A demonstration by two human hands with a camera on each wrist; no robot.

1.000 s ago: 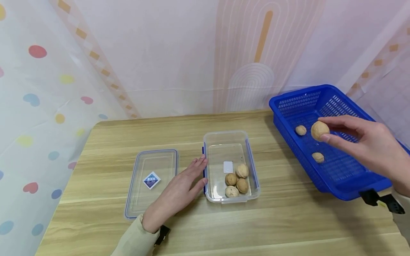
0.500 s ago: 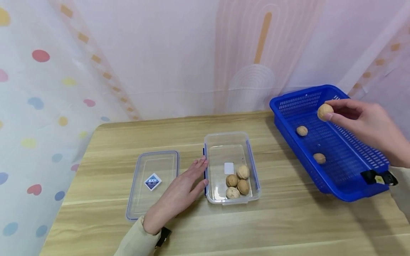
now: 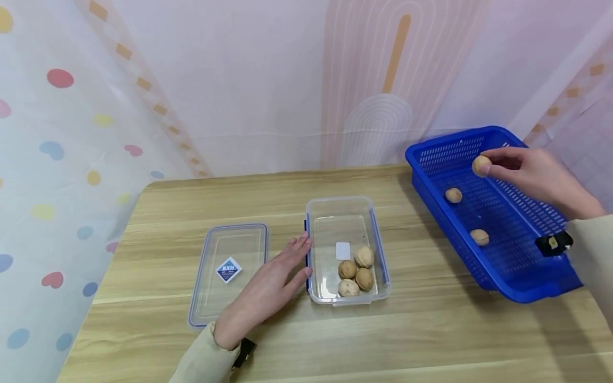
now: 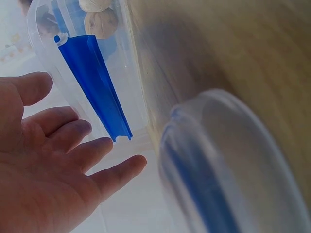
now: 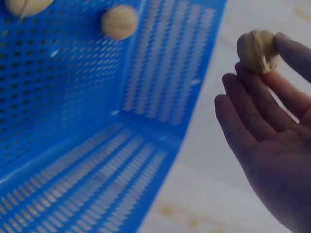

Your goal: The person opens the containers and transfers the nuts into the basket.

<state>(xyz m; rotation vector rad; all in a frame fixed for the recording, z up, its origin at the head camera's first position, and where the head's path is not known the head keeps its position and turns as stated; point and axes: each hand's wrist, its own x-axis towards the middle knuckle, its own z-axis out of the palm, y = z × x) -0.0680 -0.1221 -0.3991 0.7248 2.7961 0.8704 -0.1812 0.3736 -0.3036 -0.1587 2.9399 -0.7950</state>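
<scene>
Between thumb and fingertips my right hand (image 3: 533, 170) pinches a walnut (image 3: 481, 166), held up over the blue basket (image 3: 505, 292). In the right wrist view the walnut (image 5: 256, 51) shows a pale, broken-looking patch on its shell. Two more walnuts lie in the basket, a far walnut (image 3: 453, 195) and a nearer walnut (image 3: 479, 237). My left hand (image 3: 268, 287) reaches to the left side of a clear plastic box (image 3: 330, 207), fingers extended by its blue clip (image 4: 95, 85). Several walnuts (image 3: 364, 257) are gathered in the box's near right part.
The box's clear lid (image 3: 206, 298), with a blue-and-white sticker, lies flat left of the box, close to my left forearm. All of it stands on a wooden table (image 3: 364, 346). A patterned cloth backdrop (image 3: 258, 96) rises behind and at the left.
My right hand has moved up and away, toward the basket's far side, still pinching the walnut. My left hand, the box and the lid have stayed in place.
</scene>
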